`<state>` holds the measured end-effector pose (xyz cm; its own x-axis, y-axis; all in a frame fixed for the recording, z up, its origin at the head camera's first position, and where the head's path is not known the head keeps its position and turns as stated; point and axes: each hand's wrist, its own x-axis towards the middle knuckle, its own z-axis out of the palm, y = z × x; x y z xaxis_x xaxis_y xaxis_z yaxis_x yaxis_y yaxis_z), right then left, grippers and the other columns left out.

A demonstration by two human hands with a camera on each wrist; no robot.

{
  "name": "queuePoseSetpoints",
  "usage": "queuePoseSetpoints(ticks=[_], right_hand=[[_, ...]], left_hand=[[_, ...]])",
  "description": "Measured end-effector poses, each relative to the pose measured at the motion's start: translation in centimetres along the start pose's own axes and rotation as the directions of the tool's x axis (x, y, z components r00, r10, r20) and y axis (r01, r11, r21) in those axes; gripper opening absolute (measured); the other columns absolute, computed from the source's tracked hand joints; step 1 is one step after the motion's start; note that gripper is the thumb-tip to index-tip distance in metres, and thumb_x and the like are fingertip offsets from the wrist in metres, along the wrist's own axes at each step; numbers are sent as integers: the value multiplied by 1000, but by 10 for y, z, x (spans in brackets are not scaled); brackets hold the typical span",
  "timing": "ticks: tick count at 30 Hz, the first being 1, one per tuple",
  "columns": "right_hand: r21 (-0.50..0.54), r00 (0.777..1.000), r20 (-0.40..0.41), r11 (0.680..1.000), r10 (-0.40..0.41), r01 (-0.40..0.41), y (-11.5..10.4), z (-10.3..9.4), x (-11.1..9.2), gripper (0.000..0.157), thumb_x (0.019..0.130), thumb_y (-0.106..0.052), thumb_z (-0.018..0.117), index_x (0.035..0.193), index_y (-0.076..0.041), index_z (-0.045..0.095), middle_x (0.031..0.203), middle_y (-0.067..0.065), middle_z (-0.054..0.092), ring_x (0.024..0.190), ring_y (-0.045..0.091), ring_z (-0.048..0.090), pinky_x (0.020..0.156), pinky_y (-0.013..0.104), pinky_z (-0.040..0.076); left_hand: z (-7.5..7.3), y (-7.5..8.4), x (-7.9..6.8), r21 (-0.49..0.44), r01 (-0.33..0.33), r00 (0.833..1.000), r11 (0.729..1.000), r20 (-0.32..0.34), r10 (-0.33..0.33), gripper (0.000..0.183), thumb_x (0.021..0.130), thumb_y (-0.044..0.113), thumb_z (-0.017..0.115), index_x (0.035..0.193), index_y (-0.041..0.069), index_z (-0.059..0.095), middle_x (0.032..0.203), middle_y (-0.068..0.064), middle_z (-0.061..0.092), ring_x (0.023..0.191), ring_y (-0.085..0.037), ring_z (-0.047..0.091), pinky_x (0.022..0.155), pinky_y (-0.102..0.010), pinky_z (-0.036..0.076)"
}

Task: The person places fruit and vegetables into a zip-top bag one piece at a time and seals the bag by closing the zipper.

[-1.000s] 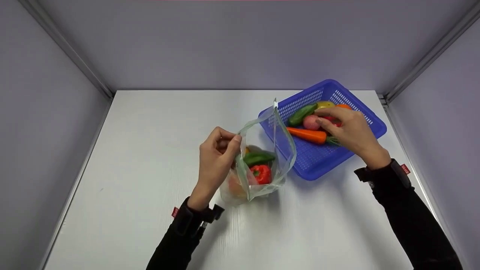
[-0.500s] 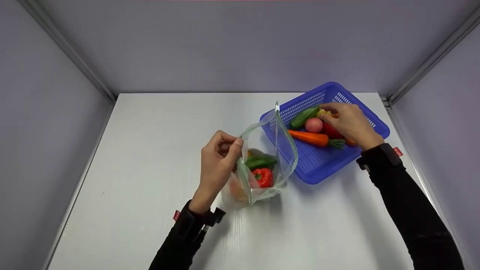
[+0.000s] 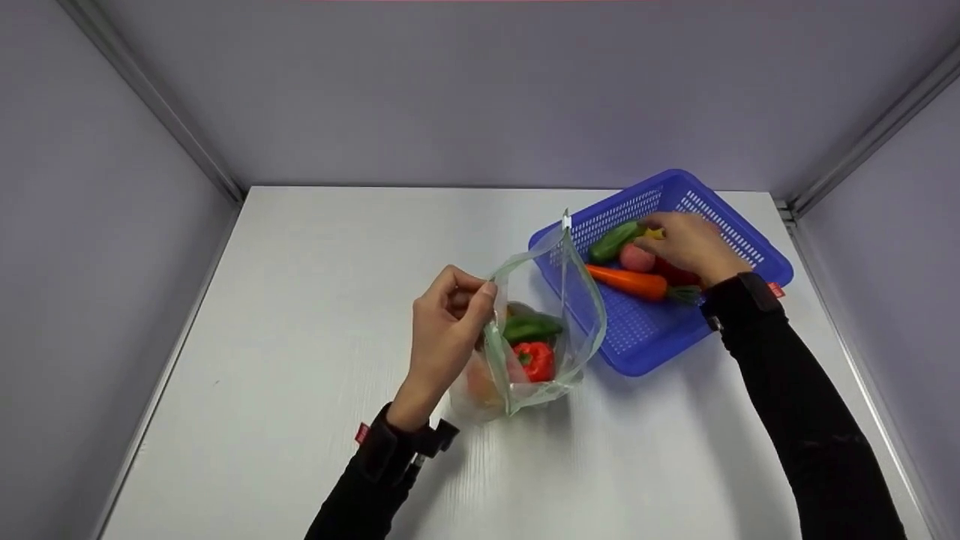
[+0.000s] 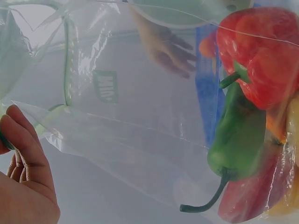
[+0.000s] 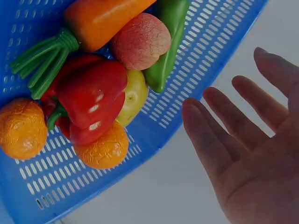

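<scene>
A lab-style booth (image 3: pixel 97 262), by the look of it: plain grey panels (image 3: pixel 480 90) close in a white desk (image 3: pixel 322 315) on three sides, metal corner rails (image 3: pixel 154 97) run between them, and there they are, two black wrist-worn camera mounts (image 3: pixel 741 302)!

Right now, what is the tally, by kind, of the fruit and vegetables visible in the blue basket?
Carrot: 1
Peach: 1
Long green vegetable: 1
Red bell pepper: 1
Yellow fruit: 1
Oranges: 2
Total visible in the basket: 7
</scene>
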<state>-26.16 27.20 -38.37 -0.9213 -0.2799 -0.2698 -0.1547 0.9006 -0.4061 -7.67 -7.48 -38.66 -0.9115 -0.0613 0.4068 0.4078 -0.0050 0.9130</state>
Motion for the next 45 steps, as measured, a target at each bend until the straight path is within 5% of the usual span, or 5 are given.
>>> queuePoseSetpoints(ticks=[13, 22, 28, 36, 45], right_hand=[[-30, 994, 87, 997, 71, -69, 9, 7, 22, 61, 106, -32, 60, 158, -6, 39, 152, 28, 44, 136, 49, 41, 114, 72, 28], [-62, 994, 87, 996, 63, -58, 13, 23, 37, 45, 103, -30, 66, 134, 2, 58, 111, 22, 58, 103, 41, 52, 97, 58, 45], [-66, 990, 95, 993, 104, -98, 15, 27, 38, 44, 101, -24, 63, 133, 4, 51, 111, 25, 56, 99, 42, 54, 90, 54, 46], [-123, 991, 64, 986, 118, -110, 21, 31, 35, 23, 93, -16, 63, 105, 3, 59, 99, 24, 58, 85, 41, 56, 77, 50, 45], [-121, 986, 85, 983, 146, -135, 21, 36, 33, 19, 89, -12, 63, 100, 2, 61, 91, 21, 59, 79, 38, 57, 70, 44, 47]], left_hand=[[1, -2, -5, -12, -4, 1000, 1000, 10, 4, 8, 102, 7, 64, 99, -1, 64, 69, -6, 65, 46, -16, 52, 41, -28, 47], [1, -2, -6, -2, 12, 1000, 1000, 8, -12, 10, 102, 8, 64, 99, -1, 63, 69, -5, 65, 46, -16, 53, 42, -28, 48], [3, -1, -7, 3, 6, 1000, 1000, 9, -6, 9, 102, 7, 64, 99, -1, 64, 70, -6, 67, 47, -16, 54, 41, -28, 48], [6, -2, -8, -3, 8, 999, 1000, 32, -7, 10, 102, 8, 64, 99, -2, 63, 70, -6, 66, 46, -16, 53, 40, -28, 48], [6, -4, -7, -14, -26, 998, 1000, 61, 27, 9, 103, 6, 63, 100, -2, 63, 71, -8, 66, 47, -15, 53, 42, -28, 48]])
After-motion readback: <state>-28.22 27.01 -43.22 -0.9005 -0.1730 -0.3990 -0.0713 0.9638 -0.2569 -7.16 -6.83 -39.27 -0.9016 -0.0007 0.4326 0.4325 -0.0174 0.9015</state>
